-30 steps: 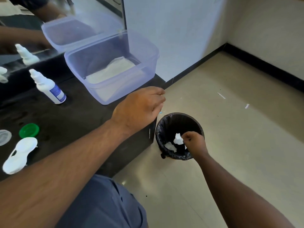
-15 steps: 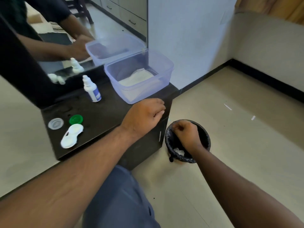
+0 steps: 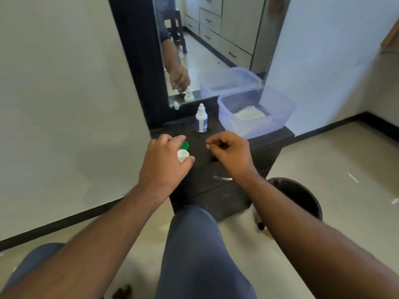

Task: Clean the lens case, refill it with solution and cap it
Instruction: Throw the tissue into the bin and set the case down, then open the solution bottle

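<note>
The white lens case lies on the black table, mostly covered by my left hand. That hand's fingers and thumb are spread over the case, the thumb beside its right end, and I cannot see a firm grip. A green cap peeks out just behind the case, under my fingertips. The white solution bottle with a blue label stands upright farther back. My right hand hovers over the table's right half, fingers curled in and holding nothing.
A clear plastic tub with white tissue inside stands at the table's back right. A mirror rises behind the table. A black-lined bin stands on the floor to the right. My knees are close below the table's drawer front.
My right hand let the tissue go into the bin and rose to the tabletop. My left hand moved left from the table's edge onto the lens case. The view pulled back.
</note>
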`<action>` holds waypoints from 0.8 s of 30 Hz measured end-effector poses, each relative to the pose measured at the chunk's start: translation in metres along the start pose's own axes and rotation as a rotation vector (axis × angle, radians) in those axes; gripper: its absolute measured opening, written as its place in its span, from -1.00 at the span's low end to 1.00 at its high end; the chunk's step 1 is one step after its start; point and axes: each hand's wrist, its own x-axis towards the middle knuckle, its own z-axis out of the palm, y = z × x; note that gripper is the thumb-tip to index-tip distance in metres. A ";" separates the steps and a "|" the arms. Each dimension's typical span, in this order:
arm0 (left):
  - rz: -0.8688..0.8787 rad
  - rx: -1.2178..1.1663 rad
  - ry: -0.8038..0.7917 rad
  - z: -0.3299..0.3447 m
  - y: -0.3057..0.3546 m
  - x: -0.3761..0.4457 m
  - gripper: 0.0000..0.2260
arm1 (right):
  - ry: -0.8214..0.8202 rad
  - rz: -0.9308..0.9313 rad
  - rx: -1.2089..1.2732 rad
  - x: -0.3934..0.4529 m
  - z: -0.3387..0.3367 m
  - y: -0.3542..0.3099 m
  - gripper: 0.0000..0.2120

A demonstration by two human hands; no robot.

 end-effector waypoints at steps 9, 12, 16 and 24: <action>-0.061 -0.081 -0.199 -0.007 -0.008 0.015 -0.49 | -0.061 0.224 0.001 0.030 0.021 -0.003 -0.90; -0.042 -0.112 -0.256 -0.003 -0.011 0.020 -0.51 | -0.040 0.247 -0.008 0.030 0.022 -0.002 -0.95; -0.014 -0.169 -0.123 -0.013 -0.013 0.031 -0.63 | 0.082 0.254 -0.022 0.025 0.029 0.000 -0.91; 0.067 -0.371 0.022 -0.019 0.004 0.097 -0.72 | 0.100 0.311 -0.002 0.041 0.036 -0.004 -0.51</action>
